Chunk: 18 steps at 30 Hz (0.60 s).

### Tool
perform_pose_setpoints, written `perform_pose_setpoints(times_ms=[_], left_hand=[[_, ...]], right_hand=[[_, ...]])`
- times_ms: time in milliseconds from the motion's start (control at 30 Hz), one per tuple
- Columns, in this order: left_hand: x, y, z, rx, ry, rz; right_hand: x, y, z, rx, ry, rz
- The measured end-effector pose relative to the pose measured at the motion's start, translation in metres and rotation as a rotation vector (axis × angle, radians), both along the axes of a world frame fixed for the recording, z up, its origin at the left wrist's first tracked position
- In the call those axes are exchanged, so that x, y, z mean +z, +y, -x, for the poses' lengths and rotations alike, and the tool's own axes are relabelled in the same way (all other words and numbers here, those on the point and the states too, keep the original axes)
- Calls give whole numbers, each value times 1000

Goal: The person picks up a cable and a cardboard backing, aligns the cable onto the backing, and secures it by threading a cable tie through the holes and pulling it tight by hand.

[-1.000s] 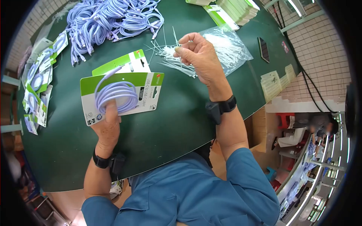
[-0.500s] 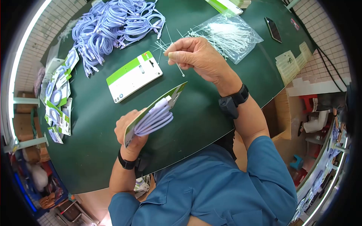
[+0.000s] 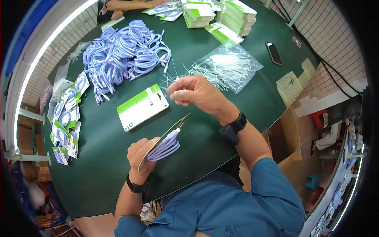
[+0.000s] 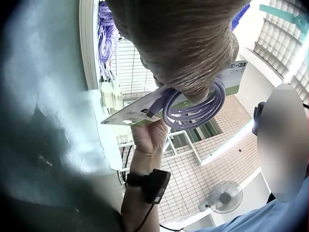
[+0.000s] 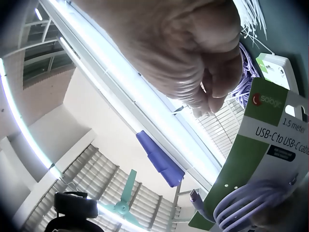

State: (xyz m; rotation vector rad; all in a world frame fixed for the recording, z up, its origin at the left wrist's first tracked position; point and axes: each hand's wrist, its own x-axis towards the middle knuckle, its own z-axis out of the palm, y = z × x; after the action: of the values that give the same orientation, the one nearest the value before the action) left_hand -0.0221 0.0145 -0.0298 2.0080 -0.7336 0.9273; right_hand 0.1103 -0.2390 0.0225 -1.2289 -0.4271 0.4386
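Observation:
My left hand (image 3: 141,155) grips a green-and-white card (image 5: 268,108) printed "USB-C to USB-C cable", tilted nearly edge-on in the head view. Against its front lies a coiled lilac USB-C cable (image 3: 164,148), under my thumb in the left wrist view. My right hand (image 3: 199,94) hovers above and to the right, thumb and fingertips pinched together. A small sliver of a cable tie (image 5: 179,110) shows at those fingertips in the right wrist view; the rest is hidden. Between the hands and the cable pile, a stack of blank cards (image 3: 143,108) lies flat.
A heap of lilac cables (image 3: 122,55) covers the back left. Loose white cable ties spill from a clear bag (image 3: 237,59). Carded cables (image 3: 65,118) lie at the left edge, card stacks (image 3: 237,17) at the back, a phone (image 3: 273,53) right. Another person's arm (image 3: 136,4) reaches in.
My left hand has turned the card from facing up to nearly edge-on and brought it right, toward my body. The cable tie hanging from my right fingers earlier is now largely out of sight.

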Motion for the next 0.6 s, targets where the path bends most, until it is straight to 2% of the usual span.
perform_pose_setpoints(times_ms=[167,333,433,467,567,600], left_hand=[[6,-4,-2,-30,-18,14],[15,-3,-2,-125,52,12],[22,-7,-4,-143,46,-30],[23,-7,-4,-138,48,-42],[22,-8,-4,-157,56,-22],[20,-8,-2,-154,77,-21]], right_hand=[[5,0,1,-65,-85,241],[0,6,4,-103,-56,275],[-5,8,4,-143,-184,488],[-7,8,2,-139,-183,476],[-19,5,0,-235,-550,620],[-22,5,1,-225,-530,619]])
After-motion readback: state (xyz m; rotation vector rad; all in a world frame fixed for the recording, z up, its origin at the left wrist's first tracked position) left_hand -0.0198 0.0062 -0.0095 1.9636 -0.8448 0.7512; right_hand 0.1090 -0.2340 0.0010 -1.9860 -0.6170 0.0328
